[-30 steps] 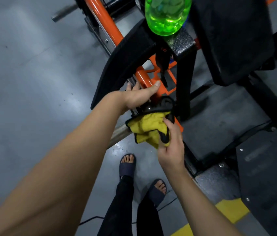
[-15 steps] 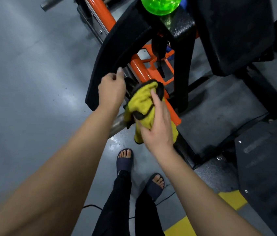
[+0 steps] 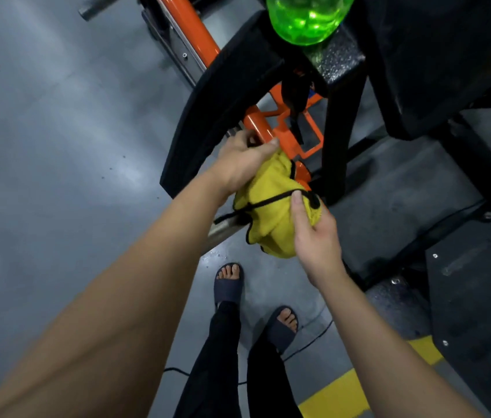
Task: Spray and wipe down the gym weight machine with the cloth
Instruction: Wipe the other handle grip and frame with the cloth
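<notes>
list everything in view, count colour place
cloth: 1, yellow with black trim, between the hands
spray bottle: 1, green, top centre
frame tube: 1, orange, top left to cloth
curved pad: 1, black, beside the tube
flat pad: 1, black, top right
steel bars: 2, silver, under cloth and top left
floor line: 1, yellow, bottom right
sandals: 2, dark, bottom centre
left hand: 1, at cloth's top, thumb on tube
right hand: 1, pinches cloth's lower right
</notes>
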`<action>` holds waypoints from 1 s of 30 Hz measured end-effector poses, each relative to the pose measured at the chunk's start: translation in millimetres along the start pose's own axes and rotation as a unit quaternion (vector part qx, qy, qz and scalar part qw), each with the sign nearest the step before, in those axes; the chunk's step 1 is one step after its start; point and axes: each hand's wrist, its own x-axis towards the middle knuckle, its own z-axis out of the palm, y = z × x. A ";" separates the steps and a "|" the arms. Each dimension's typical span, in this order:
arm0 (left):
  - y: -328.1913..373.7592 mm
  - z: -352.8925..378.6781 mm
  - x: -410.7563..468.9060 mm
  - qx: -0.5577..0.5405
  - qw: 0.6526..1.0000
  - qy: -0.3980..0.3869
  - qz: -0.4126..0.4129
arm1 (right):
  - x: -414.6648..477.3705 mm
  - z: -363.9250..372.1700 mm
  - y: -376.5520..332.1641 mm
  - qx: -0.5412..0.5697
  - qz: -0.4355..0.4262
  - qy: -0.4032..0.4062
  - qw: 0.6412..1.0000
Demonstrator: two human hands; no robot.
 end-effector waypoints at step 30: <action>-170.5 -70.5 -78.3 0.219 0.952 0.184 -0.112 | -81.0 1.6 -65.8 -0.133 -0.213 0.082 0.965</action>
